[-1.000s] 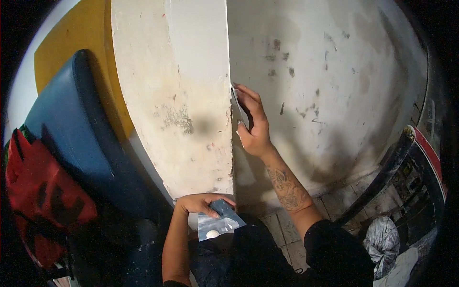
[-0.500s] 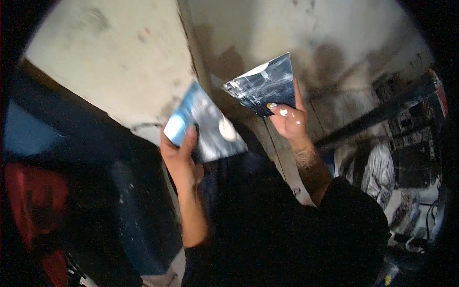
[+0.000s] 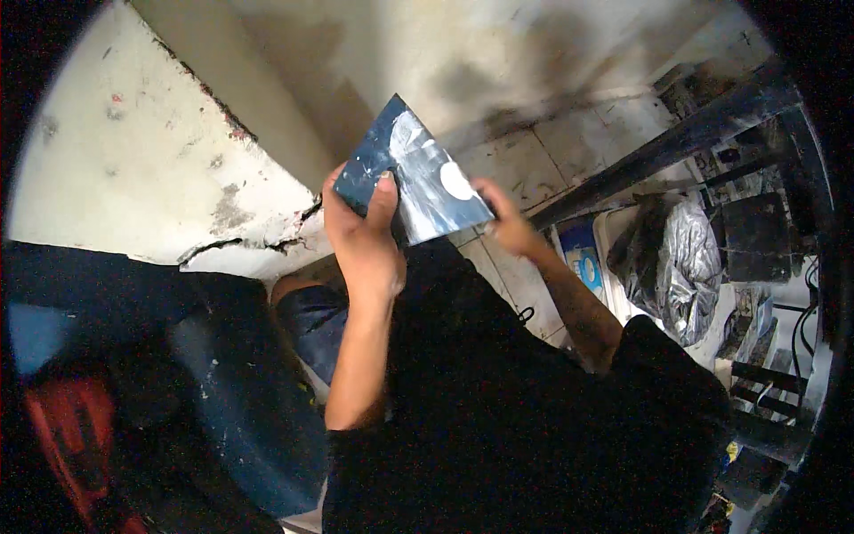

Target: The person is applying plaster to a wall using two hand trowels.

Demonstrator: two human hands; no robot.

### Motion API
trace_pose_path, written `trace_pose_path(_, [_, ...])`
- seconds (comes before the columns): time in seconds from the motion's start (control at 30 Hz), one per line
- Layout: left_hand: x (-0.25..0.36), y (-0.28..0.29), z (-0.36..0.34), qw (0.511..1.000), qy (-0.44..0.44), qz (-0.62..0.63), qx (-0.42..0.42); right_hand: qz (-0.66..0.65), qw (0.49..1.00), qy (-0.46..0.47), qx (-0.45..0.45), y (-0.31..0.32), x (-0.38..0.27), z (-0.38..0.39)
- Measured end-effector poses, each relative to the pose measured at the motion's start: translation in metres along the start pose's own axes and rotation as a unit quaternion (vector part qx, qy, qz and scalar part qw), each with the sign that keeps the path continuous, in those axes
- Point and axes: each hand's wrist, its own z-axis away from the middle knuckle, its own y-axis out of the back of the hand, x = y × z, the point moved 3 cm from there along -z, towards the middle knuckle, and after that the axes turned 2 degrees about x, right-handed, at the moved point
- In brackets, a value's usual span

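Observation:
In my left hand (image 3: 365, 236) is a flat, straight-edged dark-blue plate (image 3: 418, 182), held tilted up with the thumb across its face. White paste streaks that face, and a thick round blob of paste (image 3: 458, 182) sits near its right edge. My right hand (image 3: 509, 221) is at the plate's right corner, blurred, with its fingers curled. Part of it is behind the plate, and I cannot make out what it holds. A second paste-smeared plate, seen earlier in that hand, does not show now.
A cracked, pale wall edge (image 3: 222, 160) juts out at the left, close to my left hand. At the right, a dark beam (image 3: 658, 147) slants above a silver-grey plastic bag (image 3: 689, 267). A blue container (image 3: 205, 392) and a red object (image 3: 76, 427) are at lower left.
My right hand has come down and left to the corner of the left plate. Its own plate has gone out of sight. The left hand has risen and moved right, and the view has shifted.

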Motion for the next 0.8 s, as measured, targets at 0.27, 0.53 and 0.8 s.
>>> trace_pose_path(0.27, [-0.096, 0.004, -0.095, 0.974, 0.066, -0.197, -0.087, 0.167, 0.981, 0.089, -0.052, 0.018, -0.041, -0.08])
trace_pose_path(0.53, [-0.136, -0.015, -0.117, 0.918, 0.047, -0.344, -0.193, 0.202, 0.976, 0.017, -0.083, -0.002, -0.001, -0.063])
trace_pose_path(0.8, [-0.182, 0.002, -0.186, 0.789, 0.008, -0.571, -0.226, 0.181, 0.973, 0.045, -0.133, -0.007, -0.02, -0.052])
